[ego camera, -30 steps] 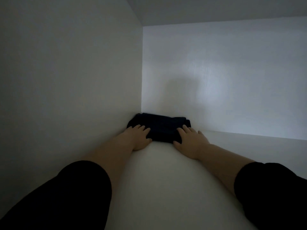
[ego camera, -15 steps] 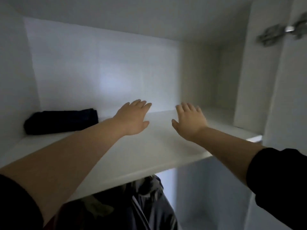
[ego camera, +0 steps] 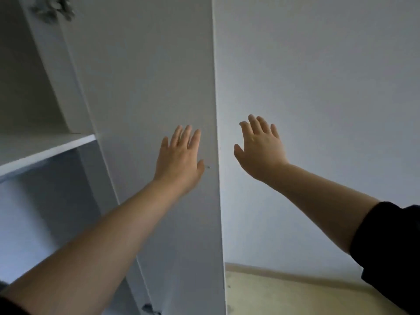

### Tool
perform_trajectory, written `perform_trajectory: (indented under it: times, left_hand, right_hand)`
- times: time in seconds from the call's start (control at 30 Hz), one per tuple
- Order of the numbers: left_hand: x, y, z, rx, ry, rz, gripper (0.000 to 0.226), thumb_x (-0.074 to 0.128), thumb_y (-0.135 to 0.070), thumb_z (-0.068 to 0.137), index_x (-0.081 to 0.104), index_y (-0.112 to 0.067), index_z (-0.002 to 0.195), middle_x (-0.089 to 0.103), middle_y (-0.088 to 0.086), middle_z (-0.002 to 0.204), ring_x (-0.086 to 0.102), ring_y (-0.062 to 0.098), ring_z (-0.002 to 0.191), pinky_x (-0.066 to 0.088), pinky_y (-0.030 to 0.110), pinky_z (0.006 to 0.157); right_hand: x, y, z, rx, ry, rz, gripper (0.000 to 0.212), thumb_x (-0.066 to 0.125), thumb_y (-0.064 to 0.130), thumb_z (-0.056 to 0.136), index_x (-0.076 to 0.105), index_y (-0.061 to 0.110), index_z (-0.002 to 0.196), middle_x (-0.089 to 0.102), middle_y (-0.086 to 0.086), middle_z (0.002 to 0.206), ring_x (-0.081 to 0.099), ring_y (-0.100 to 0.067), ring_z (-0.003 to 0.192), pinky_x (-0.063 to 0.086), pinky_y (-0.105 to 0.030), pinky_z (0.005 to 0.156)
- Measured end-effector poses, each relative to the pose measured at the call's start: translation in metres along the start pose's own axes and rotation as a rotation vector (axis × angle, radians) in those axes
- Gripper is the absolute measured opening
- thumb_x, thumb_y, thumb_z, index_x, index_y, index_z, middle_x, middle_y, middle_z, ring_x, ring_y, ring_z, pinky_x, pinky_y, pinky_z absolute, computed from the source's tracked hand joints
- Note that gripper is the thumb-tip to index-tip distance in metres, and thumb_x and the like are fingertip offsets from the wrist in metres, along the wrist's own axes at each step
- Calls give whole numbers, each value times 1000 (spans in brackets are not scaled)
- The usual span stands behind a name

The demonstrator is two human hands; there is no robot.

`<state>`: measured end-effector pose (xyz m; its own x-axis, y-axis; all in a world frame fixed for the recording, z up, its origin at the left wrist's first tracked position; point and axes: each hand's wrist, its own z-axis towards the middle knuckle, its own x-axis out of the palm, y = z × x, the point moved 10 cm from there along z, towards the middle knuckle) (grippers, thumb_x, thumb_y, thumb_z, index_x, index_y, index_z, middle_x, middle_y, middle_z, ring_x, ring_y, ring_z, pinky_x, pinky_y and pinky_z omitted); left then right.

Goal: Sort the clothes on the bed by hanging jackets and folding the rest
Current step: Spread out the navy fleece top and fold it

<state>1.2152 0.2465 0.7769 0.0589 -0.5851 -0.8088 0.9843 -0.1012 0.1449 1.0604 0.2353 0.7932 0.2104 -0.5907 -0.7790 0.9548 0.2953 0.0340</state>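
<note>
Wall (ego camera: 318,98), pale and bare, fills the right half of our view. Left of it stands the wardrobe door (ego camera: 147,87), a tall white panel swung open, its long edge running top to bottom through the middle of the scene. Further left we look into the wardrobe, where a white shelf (ego camera: 45,147) crosses at mid-height. A strip of beige floor (ego camera: 284,294) meets the wall at the lower right.

Our two bare forearms reach up and forward from the lower corners, with a dark sleeve (ego camera: 391,246) pushed up on the right one. Our left hand (ego camera: 179,158) is raised in front of the door panel. Our right hand (ego camera: 259,151) is raised in front of the wall, just past the door's edge. Both hands are flat and empty, fingers straight and slightly spread, backs toward us. We cannot tell whether either touches the surface behind it.

No clothes and no bed are in sight. With nothing held, we judge the hands are free for the next garment. The door's edge lies between the two hands, so it is the nearest thing to bump.

A blurred metal hinge (ego camera: 52,10) sits at the top left, and a small metal stud (ego camera: 209,166) lies just beside our left thumb.
</note>
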Motion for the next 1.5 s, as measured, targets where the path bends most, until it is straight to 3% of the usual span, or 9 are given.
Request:
perform_trajectory:
  times: [0.27, 0.4, 0.53, 0.8, 1.2, 1.5]
  left_hand:
    - [51, -239, 52, 334, -53, -244, 70, 40, -40, 95, 8, -13, 152, 5, 11, 160, -1, 29, 147, 12, 50, 115]
    - [71, -369, 63, 518, 15, -416, 73, 41, -40, 95, 5, -13, 152, 0, 12, 160, -6, 30, 147, 8, 52, 116]
    - [73, -502, 37, 756, 36, -497, 76, 43, -43, 95, 3, -15, 152, -3, 11, 160, -5, 31, 147, 7, 52, 116]
    - [30, -722, -63, 1071, 104, -721, 74, 46, -40, 95, 4, -20, 152, -5, 8, 160, -8, 27, 147, 3, 51, 116]
    - [-2, -968, -140, 1152, 204, -773, 73, 43, -42, 95, 3, -20, 152, -6, 7, 160, -9, 26, 147, 0, 51, 116]
    - [55, -1112, -88, 1084, 243, -717, 74, 42, -43, 96, 0, -20, 152, -9, 7, 160, -11, 26, 146, 4, 55, 115]
  right_hand:
    - [-22, -213, -99, 271, 16, -218, 57, 43, 32, 96, 28, 9, 145, 18, -14, 157, 13, -29, 145, 9, -45, 118]
    - [-33, -309, -161, 508, 72, -307, 57, 44, 34, 97, 26, 11, 146, 15, -11, 158, 11, -27, 146, 6, -44, 118]
    - [-61, -393, -247, 735, 126, -420, 58, 44, 36, 97, 26, 12, 146, 15, -10, 158, 11, -27, 146, 8, -45, 119]
    - [-138, -513, -433, 1061, 191, -569, 63, 48, 35, 95, 23, 11, 147, 14, -10, 158, 9, -26, 147, 6, -44, 119]
    - [-194, -687, -579, 1137, 273, -557, 64, 46, 36, 95, 20, 10, 148, 14, -12, 158, 8, -28, 147, 7, -48, 120]
    - [-162, -860, -591, 1089, 354, -501, 67, 42, 39, 96, 14, 11, 150, 9, -12, 159, 4, -28, 147, 3, -47, 119]
